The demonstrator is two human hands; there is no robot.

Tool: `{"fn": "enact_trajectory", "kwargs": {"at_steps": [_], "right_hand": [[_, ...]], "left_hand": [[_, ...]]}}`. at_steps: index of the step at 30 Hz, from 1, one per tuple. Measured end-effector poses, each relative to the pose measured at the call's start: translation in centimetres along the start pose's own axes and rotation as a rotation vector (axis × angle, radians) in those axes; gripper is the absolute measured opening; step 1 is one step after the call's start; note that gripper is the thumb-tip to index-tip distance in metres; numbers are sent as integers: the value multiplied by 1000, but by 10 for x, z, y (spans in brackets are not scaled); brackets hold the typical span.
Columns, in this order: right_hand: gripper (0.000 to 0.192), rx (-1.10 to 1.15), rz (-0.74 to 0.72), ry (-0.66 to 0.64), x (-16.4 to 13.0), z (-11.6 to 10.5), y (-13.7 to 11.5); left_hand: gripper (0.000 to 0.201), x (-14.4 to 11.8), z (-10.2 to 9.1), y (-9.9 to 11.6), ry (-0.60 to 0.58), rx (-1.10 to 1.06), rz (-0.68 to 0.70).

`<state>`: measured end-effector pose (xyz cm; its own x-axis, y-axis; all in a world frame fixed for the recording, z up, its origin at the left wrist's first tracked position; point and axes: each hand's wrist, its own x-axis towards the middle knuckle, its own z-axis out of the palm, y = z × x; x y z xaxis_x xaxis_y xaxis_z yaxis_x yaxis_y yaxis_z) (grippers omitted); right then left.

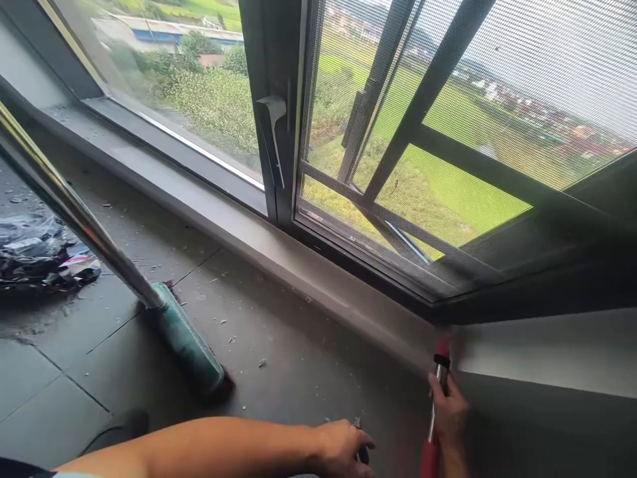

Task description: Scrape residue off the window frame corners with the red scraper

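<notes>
My right hand (450, 411) grips a slim rod (432, 418) with a chrome shaft, a red lower grip and a black collar. Its red upper end is blurred and meets the corner of the window sill (348, 292); what kind of tool it is cannot be made out. Low in the view, my left hand (346, 448) is curled around a small dark object (363, 455) with a bit of metal showing above the fingers. Most of that object is hidden by the hand.
A broom (192, 345) with a green head and chrome pole leans across the left side. Behind it lies a heap of plastic rubbish (40, 255). Debris litters the grey tiled floor (279, 338). A window handle (275, 133) sits beside a screened window (448, 153).
</notes>
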<state>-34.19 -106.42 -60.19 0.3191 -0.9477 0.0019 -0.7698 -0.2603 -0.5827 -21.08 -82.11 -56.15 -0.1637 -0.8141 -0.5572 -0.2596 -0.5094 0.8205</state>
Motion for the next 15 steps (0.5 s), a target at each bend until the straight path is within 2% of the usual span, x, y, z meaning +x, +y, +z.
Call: {"fn": "enact_trajectory", "kwargs": {"at_steps": [6, 11, 13, 15], "right_hand": [[50, 63, 58, -45, -7, -2, -7], [36, 531, 145, -134, -36, 2, -44], [33, 717, 126, -143, -48, 5, -66], [29, 852, 125, -146, -59, 10, -86]], "left_hand": [[54, -1, 0, 0, 2, 7, -1], [73, -4, -1, 0, -100, -114, 15], [72, -3, 0, -1, -120, -146, 24], [65, 1, 1, -4, -91, -118, 31]]}}
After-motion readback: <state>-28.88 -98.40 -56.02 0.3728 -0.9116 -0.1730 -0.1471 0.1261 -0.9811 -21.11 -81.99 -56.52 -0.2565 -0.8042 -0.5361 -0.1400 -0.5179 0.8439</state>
